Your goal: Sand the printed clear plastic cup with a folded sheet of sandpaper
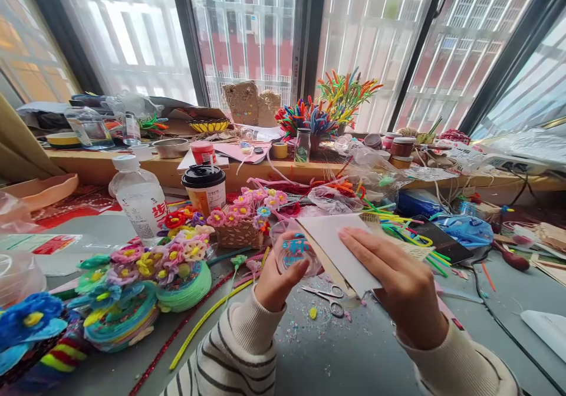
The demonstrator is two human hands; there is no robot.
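Observation:
My left hand is wrapped round a clear plastic cup with bright blue marks on it. Whether these are print or pieces inside, I cannot tell. In my right hand is a folded white card, its fingers lying along the top face and the thumb hidden beneath. A tan layer shows under the card's left edge, which slants beside the cup's mouth. Below the card, small scissors lie on the grey table among scattered glitter bits and a yellow piece.
Pipe-cleaner flowers in round green holders fill the left side. A water bottle and a lidded coffee cup stand behind. Coloured pipe cleaners, a dark phone and a black cable lie to the right.

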